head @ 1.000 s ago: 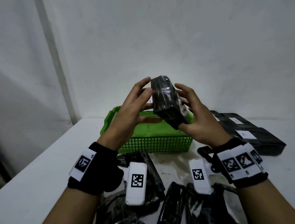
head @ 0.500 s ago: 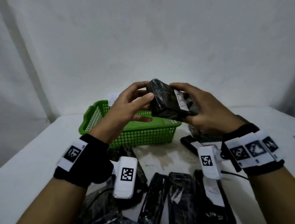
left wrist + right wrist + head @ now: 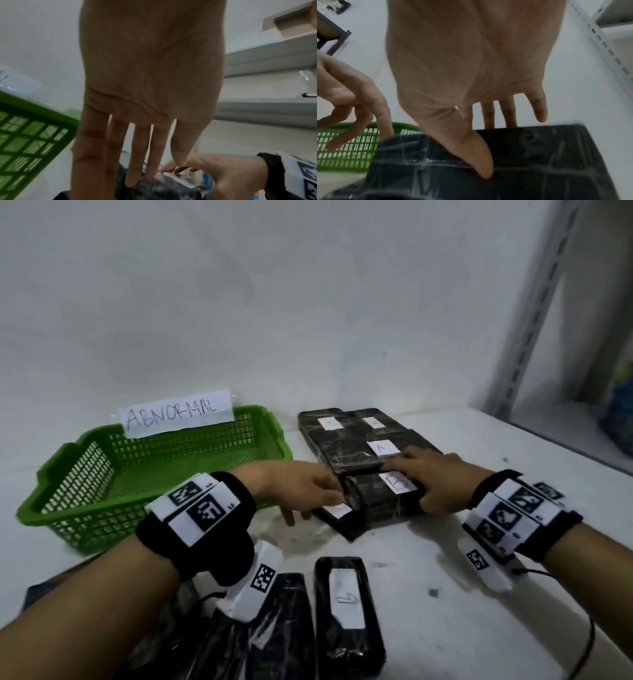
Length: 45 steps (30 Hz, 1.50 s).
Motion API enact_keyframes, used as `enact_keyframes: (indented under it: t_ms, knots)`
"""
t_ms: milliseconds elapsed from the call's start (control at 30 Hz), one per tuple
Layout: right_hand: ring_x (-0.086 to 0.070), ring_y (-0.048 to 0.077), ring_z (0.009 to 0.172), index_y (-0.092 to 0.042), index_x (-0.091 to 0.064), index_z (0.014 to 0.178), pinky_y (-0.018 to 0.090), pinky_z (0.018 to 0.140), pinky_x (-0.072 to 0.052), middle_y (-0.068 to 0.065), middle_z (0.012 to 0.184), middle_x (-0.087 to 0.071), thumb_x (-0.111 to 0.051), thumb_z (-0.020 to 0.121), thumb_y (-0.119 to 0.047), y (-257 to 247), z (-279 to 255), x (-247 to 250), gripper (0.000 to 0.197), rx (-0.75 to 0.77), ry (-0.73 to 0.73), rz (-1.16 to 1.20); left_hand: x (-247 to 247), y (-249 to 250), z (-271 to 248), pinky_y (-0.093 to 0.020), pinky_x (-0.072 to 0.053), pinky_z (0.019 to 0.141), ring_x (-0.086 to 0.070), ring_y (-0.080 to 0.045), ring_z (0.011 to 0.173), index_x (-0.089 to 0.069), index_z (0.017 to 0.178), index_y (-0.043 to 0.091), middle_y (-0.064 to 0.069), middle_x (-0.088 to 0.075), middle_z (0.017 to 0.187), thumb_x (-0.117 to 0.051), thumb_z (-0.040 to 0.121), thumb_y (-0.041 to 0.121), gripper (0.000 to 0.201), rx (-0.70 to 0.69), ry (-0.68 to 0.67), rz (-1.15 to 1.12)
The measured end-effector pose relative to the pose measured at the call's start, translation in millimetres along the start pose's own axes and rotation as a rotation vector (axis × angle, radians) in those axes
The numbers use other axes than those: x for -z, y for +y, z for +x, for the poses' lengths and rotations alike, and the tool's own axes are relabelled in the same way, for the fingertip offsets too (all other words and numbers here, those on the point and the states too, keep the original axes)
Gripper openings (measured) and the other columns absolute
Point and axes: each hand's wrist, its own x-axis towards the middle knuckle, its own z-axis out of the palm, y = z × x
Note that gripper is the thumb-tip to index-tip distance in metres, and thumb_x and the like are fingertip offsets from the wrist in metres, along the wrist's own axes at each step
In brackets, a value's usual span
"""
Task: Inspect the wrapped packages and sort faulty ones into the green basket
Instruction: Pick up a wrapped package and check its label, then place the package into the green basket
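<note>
Fingers [image 3: 399,463] of the right hand [image 3: 442,484] are spread over the "B" package [image 3: 387,501], thumb down its near side in the right wrist view, so it holds that package loosely from above; left hand [image 3: 301,486] has straight fingers touching the package's 9 o'clock end, holding nothing. B sits on the counter [image 3: 462,628] just at 6 o'clock of the "A" package [image 3: 359,455] in the sorted stack, partly riding over a flat package [image 3: 339,517] at its 7 o'clock. Risks, as I judge them: B is perched on that lower package, so letting go could leave it tilted or sliding off; a push from the left fingers could shove the stack askew. Wrap looks slick, so a loose hold may slip. Green basket [image 3: 51,508] at 9 o'clock looks empty; the unchecked "G" package [image 3: 346,607] at 6 o'clock could get mixed with sorted ones.
</note>
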Motion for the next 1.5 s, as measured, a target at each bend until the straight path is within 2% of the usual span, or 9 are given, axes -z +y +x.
enact_keyframes:
  t_ms: [167, 300, 467, 667, 900, 1067, 1233, 1333, 1500]
  knots:
    - [-0.039, 0.027, 0.135, -0.04, -0.031, 0.152, 0.046, 0.111, -0.033, 0.001, 0.142, -0.038, -0.064, 0.083, -0.017, -5, 8, -14, 0.079, -0.016, 0.025, -0.008, -16, 2, 17, -0.027, -0.057, 0.069, -0.064, -0.024, 0.11, -0.043, 0.148, 0.024, 0.001, -0.053, 0.134, -0.033, 0.106, 0.041, 0.047, 0.115, -0.135, 0.065]
    - [-0.035, 0.027, 0.139, -0.038, -0.029, 0.154, 0.051, 0.113, -0.032, 0.0, 0.15, -0.036, -0.064, 0.084, -0.014, -8, 4, -12, 0.081, -0.009, 0.029, -0.037, -15, -7, 14, -0.032, -0.056, 0.088, -0.06, -0.02, 0.111, -0.046, 0.145, 0.025, 0.002, -0.052, 0.14, -0.032, 0.104, 0.051, 0.05, 0.136, -0.128, 0.156]
    - [-0.034, 0.027, 0.14, -0.036, -0.028, 0.155, 0.047, 0.109, -0.036, -0.001, 0.154, -0.034, -0.061, 0.084, -0.009, -19, 1, -13, 0.083, 0.037, 0.055, -0.106, -13, -18, 15, -0.038, -0.031, 0.116, -0.046, -0.015, 0.132, -0.06, 0.129, 0.03, 0.008, -0.051, 0.14, -0.031, 0.104, 0.053, 0.045, 0.091, -0.099, 0.291]
    - [-0.034, 0.025, 0.142, -0.039, -0.026, 0.155, 0.048, 0.109, -0.036, -0.002, 0.154, -0.033, -0.065, 0.088, -0.012, -26, -1, -18, 0.082, 0.047, 0.072, -0.153, -12, -34, 15, -0.037, -0.035, 0.112, -0.053, -0.01, 0.116, -0.071, 0.101, 0.03, 0.015, -0.054, 0.117, -0.034, 0.103, 0.051, 0.043, 0.03, -0.092, 0.239]
    - [-0.037, 0.026, 0.137, -0.038, -0.017, 0.157, 0.045, 0.106, -0.037, -0.001, 0.15, -0.037, -0.067, 0.085, -0.021, -39, -13, 2, 0.089, 0.092, 0.099, -0.124, -3, -37, -7, -0.034, -0.047, 0.1, -0.06, -0.01, 0.111, -0.07, 0.111, 0.033, 0.013, -0.064, 0.12, -0.045, 0.099, 0.05, 0.032, -0.093, 0.081, 0.154]
    - [-0.051, 0.018, 0.127, -0.037, -0.042, 0.145, 0.037, 0.103, -0.044, -0.009, 0.138, -0.054, -0.069, 0.087, -0.039, -98, -24, 46, 0.064, 0.327, 0.202, -0.001, 26, -50, -81, -0.029, -0.057, 0.085, -0.067, -0.013, 0.099, -0.071, 0.111, 0.024, 0.008, -0.068, 0.111, -0.046, 0.103, 0.036, 0.029, -0.115, 0.296, -0.081]
    - [-0.056, 0.0, 0.092, -0.037, -0.055, 0.131, 0.026, 0.087, -0.046, -0.021, 0.112, -0.062, -0.067, 0.09, -0.049, -198, -14, 65, 0.044, 0.593, 0.072, 0.092, 29, -102, -160, -0.028, -0.058, 0.067, -0.07, -0.016, 0.086, -0.071, 0.103, 0.018, 0.007, -0.071, 0.1, -0.049, 0.103, 0.028, 0.025, 0.087, 0.451, -0.19]
    - [-0.059, 0.007, 0.094, -0.034, -0.055, 0.13, 0.03, 0.089, -0.049, -0.013, 0.115, -0.067, -0.067, 0.089, -0.052, -260, 3, 58, 0.046, 0.703, -0.023, 0.02, 17, -135, -198, -0.027, -0.057, 0.061, -0.071, -0.017, 0.085, -0.067, 0.104, 0.011, -0.002, -0.069, 0.1, -0.052, 0.102, 0.03, 0.024, 0.314, 0.44, -0.157]
    - [-0.057, 0.014, 0.09, -0.026, -0.061, 0.121, 0.029, 0.076, -0.048, -0.005, 0.106, -0.066, -0.073, 0.085, -0.051, -332, 8, 26, 0.046, 0.785, -0.091, -0.084, -12, -174, -218, -0.027, -0.058, 0.065, -0.067, -0.024, 0.091, -0.041, 0.143, 0.014, -0.007, -0.056, 0.135, -0.06, 0.098, 0.029, 0.051, 0.659, 0.305, -0.295]
